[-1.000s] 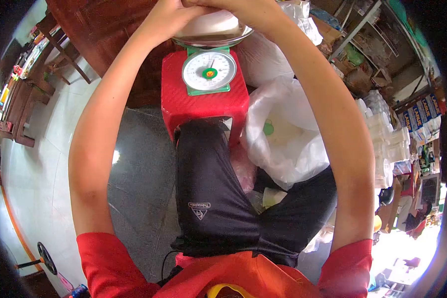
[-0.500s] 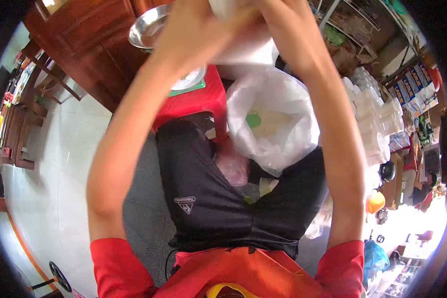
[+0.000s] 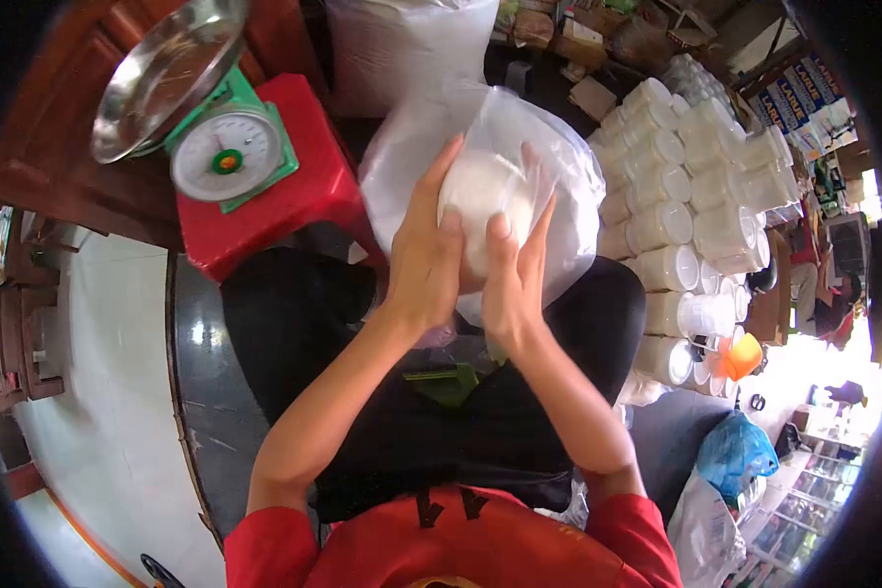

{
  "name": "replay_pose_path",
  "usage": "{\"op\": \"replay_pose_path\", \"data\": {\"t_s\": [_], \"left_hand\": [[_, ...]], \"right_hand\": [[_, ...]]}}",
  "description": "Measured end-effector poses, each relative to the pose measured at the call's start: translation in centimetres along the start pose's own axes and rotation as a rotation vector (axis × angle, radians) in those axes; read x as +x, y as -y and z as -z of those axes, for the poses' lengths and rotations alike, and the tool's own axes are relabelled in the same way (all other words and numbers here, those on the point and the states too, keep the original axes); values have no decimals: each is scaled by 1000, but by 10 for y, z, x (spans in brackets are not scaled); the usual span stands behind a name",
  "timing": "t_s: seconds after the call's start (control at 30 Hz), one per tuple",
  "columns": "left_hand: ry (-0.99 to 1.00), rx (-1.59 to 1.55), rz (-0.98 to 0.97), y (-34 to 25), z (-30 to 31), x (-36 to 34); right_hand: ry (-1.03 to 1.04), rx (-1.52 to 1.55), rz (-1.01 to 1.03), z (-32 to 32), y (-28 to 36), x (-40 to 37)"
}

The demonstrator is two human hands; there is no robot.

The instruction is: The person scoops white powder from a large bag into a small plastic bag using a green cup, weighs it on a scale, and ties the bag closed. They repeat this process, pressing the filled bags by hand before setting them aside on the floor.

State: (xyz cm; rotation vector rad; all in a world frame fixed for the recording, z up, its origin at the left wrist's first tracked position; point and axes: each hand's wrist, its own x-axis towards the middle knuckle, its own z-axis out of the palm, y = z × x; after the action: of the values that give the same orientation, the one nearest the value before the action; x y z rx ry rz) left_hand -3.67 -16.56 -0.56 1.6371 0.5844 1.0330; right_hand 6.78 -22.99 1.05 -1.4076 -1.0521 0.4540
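Note:
Between my two palms is a small clear plastic bag with white contents (image 3: 485, 186), rounded and full below a loose top. My left hand (image 3: 426, 255) presses its left side, and my right hand (image 3: 516, 279) its right side. They hold it above a large open clear plastic bag (image 3: 392, 162) standing between my knees. The inside of the large bag is mostly hidden behind my hands. Left of it, a green dial scale (image 3: 227, 157) with a metal pan (image 3: 157, 83) sits on a red plastic stool (image 3: 309, 132).
A full white sack (image 3: 412, 49) stands behind the large bag. Stacked white plastic tubs (image 3: 666, 230) rise on the right. A blue plastic bag (image 3: 740, 456) lies at the lower right. Something green (image 3: 446, 384) shows between my legs.
Both hands have come down and back toward me from the top of the view, bringing the white-filled bag over the large open bag. The view has shifted, showing the whole scale.

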Motion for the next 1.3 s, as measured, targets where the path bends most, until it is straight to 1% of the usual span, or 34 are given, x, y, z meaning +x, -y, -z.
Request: {"op": "replay_pose_path", "data": {"t_s": [0.03,0.1,0.13,0.17,0.23,0.27,0.3,0.37,0.5,0.6,0.7,0.8,0.87,0.93,1.0,1.07,1.2,1.3], "left_hand": [[3,-5,12,7,-3,0],[31,47,49,22,-5,-7],[36,52,130,27,-7,-10],[49,53,160,33,-9,-10],[47,124,164,42,-12,-9],[50,108,228,43,-15,-9],[60,104,240,47,-17,-10],[77,55,384,54,-19,-11],[99,94,403,55,-22,-8],[99,74,444,58,-24,-10],[130,108,444,60,-21,-12],[149,137,467,63,-19,-16],[162,177,497,65,-17,-19],[161,165,512,69,-16,-22],[159,152,530,70,-16,-22],[166,163,571,69,-16,-22],[157,153,593,75,-17,-23],[160,157,612,78,-18,-23]], "right_hand": [[0,-5,-12,1,-5,-1],[18,63,-136,2,-16,-9],[8,82,-146,0,-28,-11],[3,84,-179,0,-34,-12],[13,109,-344,2,-39,-13],[11,154,-370,1,-46,-14],[4,150,-384,2,-49,-13],[30,140,-493,5,-53,-12],[22,98,-548,7,-58,-13],[26,122,-568,6,-68,-15],[67,117,-593,9,-65,-15],[72,154,-639,7,-64,-16],[68,142,-633,5,-69,-20],[64,129,-631,4,-73,-22],[75,125,-685,3,-74,-23],[88,153,-703,4,-75,-22],[98,172,-759,4,-77,-20],[95,142,-757,4,-84,-22]]}}
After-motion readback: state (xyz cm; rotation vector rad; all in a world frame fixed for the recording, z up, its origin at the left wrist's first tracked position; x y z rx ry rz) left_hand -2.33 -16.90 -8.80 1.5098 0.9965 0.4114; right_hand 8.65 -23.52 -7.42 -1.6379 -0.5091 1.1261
